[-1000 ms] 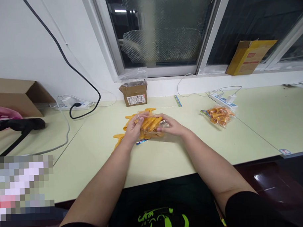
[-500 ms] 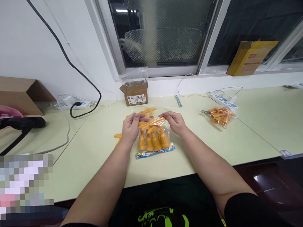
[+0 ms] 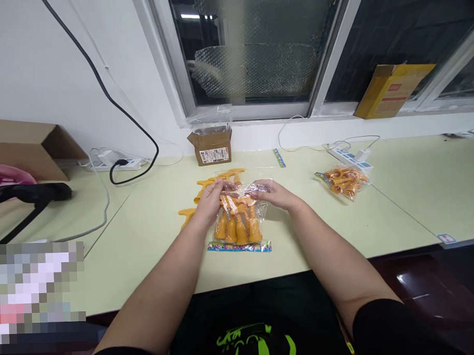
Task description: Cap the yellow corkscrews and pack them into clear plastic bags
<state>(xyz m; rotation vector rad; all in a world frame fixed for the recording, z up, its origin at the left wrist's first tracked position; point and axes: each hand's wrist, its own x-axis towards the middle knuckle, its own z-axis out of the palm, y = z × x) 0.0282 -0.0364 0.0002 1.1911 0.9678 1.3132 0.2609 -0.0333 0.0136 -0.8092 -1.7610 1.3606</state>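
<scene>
I had left hand (image 3: 210,199) and right hand (image 3: 277,193) pinched closed on clear plastic bag (image 3: 263,214), orange bottle-shaped plastic pieces (image 3: 242,231) below fingertips (image 3: 255,194).

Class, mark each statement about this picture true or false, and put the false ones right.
1. The left hand and right hand both hold a clear bag. True.
2. The pieces in the clear bag are green. False: they are orange-yellow.
3. A second bag lies near a white power strip. True.
4. The second bag lies to the left of the left hand. False: it lies to the right of the right hand.
5. A small brown carton stands on the table. True.
</scene>
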